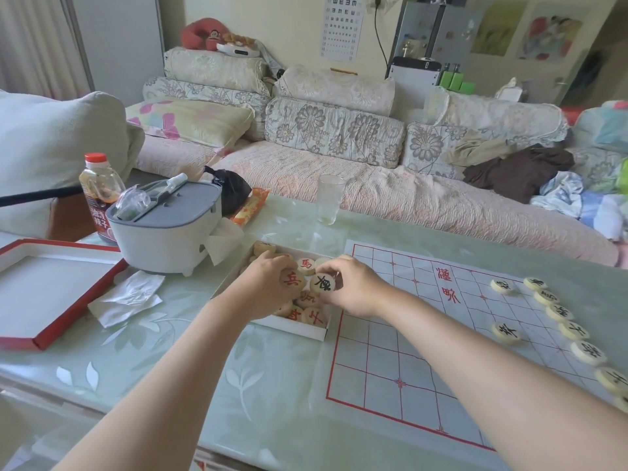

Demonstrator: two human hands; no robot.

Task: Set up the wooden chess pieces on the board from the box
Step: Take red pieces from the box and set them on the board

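Reaching forward over the tabletop (272, 385), both forearms are held side by side, with both hands set into the box (299, 329), which lies just beside the left edge of the board (390, 351). A red-marked piece (291, 279) is pinched in the curled fingers of the left hand (268, 283), and a black-marked piece (323, 283) in those of the right hand (353, 287), the nearer to the board. A row of black pieces (574, 329) is laid along the board's right edge, well apart from the hands across bare grid, so a carry rightward by the right hand is judged to be called for.
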